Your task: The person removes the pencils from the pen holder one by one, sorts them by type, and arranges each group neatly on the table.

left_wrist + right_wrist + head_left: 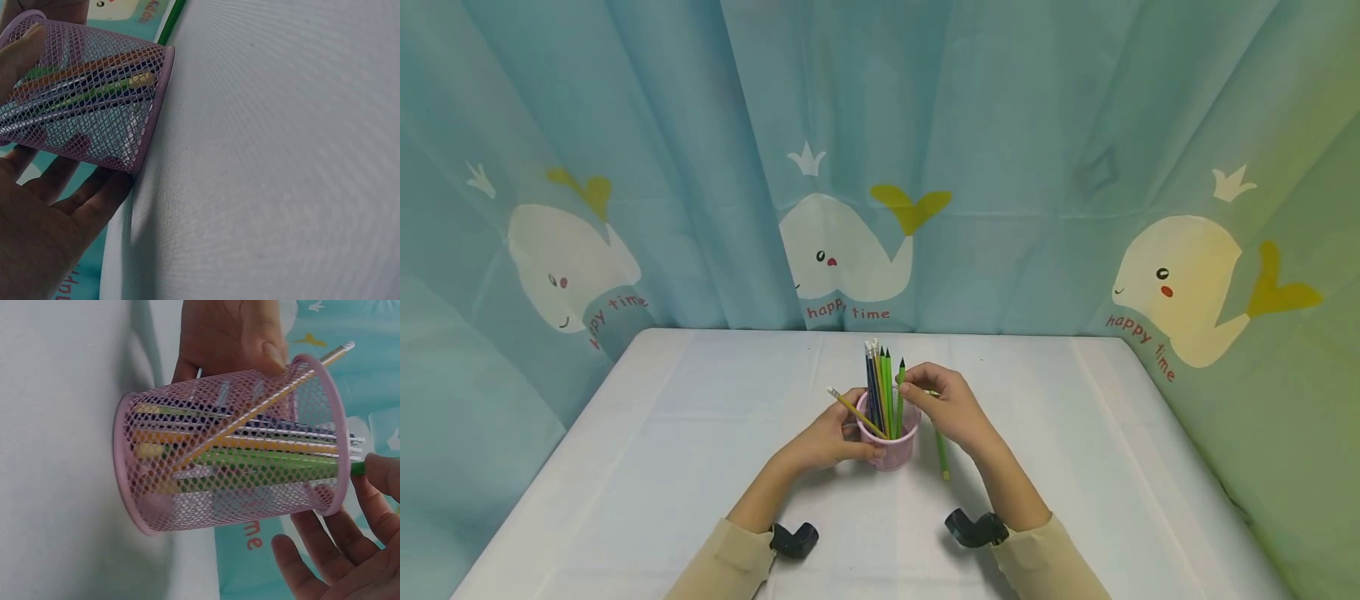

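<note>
A pink mesh pencil cup (893,455) stands upright on the white table. My left hand (827,439) holds its left side, thumb in front and fingers behind. Over the right of the rim, my right hand (951,410) pinches a green pencil (900,417) near its dark tip; the right wrist view shows its lower part inside the cup. Several dark, yellow and green pencils stand in there. One yellow pencil (852,407) leans out over the left rim, its white end up. Another green pencil (942,457) lies on the table beneath the right hand, partly hidden by it.
The white-covered table (700,467) extends around the cup to both sides. Behind it hangs a blue-green curtain (1015,125) with whale prints. A black wrist device (975,528) sits at the right sleeve, another black device (794,541) at the left.
</note>
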`<control>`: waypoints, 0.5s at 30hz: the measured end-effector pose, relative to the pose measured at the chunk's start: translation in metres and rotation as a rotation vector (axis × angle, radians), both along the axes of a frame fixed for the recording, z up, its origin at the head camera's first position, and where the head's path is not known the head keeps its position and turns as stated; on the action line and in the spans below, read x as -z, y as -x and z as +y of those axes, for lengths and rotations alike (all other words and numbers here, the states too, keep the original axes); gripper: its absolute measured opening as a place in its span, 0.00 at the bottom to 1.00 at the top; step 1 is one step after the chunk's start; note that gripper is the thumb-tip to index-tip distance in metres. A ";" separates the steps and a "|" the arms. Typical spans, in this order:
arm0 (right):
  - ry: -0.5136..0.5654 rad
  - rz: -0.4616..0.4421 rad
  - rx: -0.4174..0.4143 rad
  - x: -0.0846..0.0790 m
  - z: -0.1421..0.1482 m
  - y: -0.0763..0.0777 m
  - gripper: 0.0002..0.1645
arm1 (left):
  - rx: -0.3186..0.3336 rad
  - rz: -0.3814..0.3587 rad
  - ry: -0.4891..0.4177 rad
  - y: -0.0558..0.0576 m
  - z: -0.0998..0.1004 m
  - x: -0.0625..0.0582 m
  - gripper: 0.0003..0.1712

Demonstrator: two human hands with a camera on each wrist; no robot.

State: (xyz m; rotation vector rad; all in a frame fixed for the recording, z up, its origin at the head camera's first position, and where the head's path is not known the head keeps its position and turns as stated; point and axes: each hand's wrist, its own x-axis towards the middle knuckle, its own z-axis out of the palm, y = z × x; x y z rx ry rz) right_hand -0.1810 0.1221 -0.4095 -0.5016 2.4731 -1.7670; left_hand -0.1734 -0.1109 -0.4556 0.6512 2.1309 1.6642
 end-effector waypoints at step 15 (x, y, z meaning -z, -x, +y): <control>0.096 0.059 -0.010 -0.019 0.009 -0.005 0.11 | -0.001 -0.003 -0.012 0.001 0.001 0.002 0.50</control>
